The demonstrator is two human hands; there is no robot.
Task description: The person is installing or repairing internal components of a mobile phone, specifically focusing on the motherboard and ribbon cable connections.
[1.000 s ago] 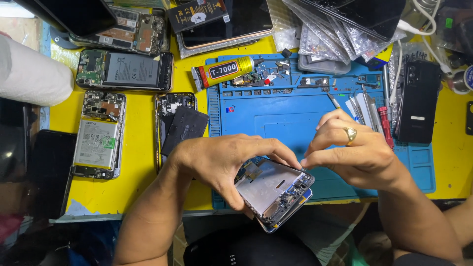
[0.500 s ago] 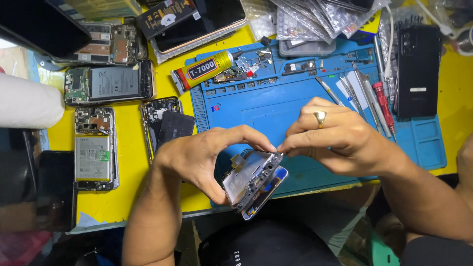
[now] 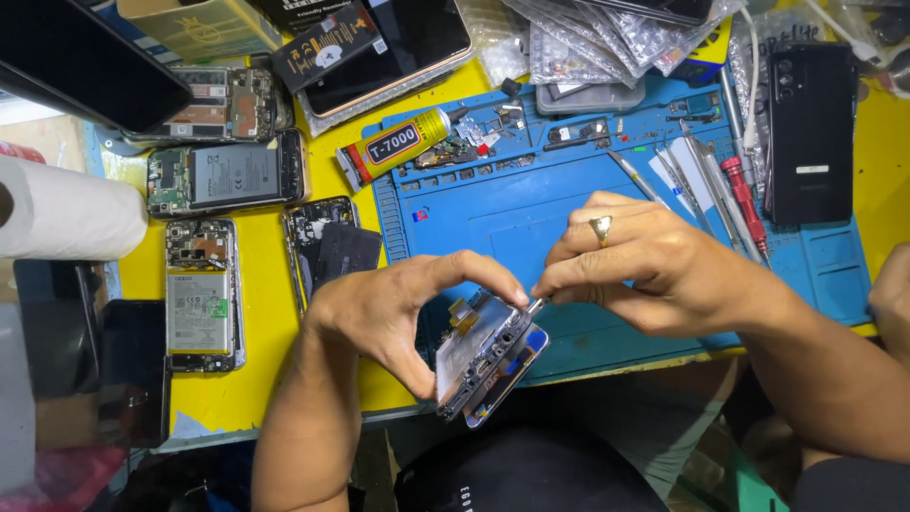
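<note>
My left hand (image 3: 398,308) grips an opened phone (image 3: 488,360) by its edges, tilted on its side over the near edge of the blue repair mat (image 3: 531,213). Its bare frame and inner parts face up and left. My right hand (image 3: 645,265), with a gold ring on one finger, pinches a thin metal tool whose tip (image 3: 534,305) touches the phone's upper corner.
Several opened phones (image 3: 199,294) lie on the yellow table (image 3: 261,313) at left, beside a white paper roll (image 3: 66,213). A glue tube (image 3: 398,147), small parts, tweezers and a red screwdriver (image 3: 744,199) rest on the mat. A black phone (image 3: 810,133) lies at right.
The phone has tipped further onto its edge in my left hand. My right hand stays pinched at its upper corner. The view has shifted slightly.
</note>
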